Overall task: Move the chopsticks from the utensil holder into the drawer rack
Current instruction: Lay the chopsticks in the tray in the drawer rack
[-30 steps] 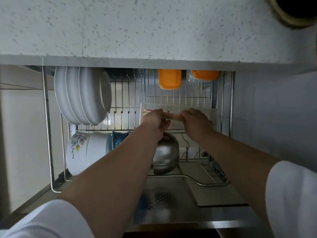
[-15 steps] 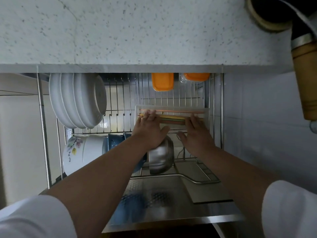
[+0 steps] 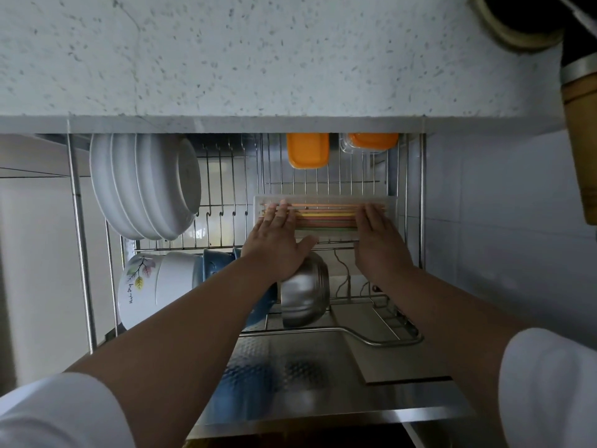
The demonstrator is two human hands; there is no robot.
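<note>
Several coloured chopsticks (image 3: 326, 216) lie side by side, lengthwise left to right, in a pale shallow tray (image 3: 392, 202) in the pulled-out wire drawer rack (image 3: 421, 195). My left hand (image 3: 276, 244) lies flat with its fingers spread over the chopsticks' left ends. My right hand (image 3: 378, 240) lies flat over their right ends. Neither hand grips anything. The utensil holder (image 3: 581, 130), a tall tan and metal cylinder, shows only in part at the right edge.
White plates (image 3: 142, 185) stand on edge at the rack's left. Below them are a leaf-patterned white bowl (image 3: 145, 289), blue bowls (image 3: 214, 265) and a steel bowl (image 3: 305, 292). Two orange-lidded boxes (image 3: 308, 150) sit at the back. A speckled countertop (image 3: 258, 56) overhangs the drawer.
A second ago both hands held the chopsticks bunched over the tray. They have let go, and the flat hands have slid apart toward the two ends, leaving the chopsticks spread out.
</note>
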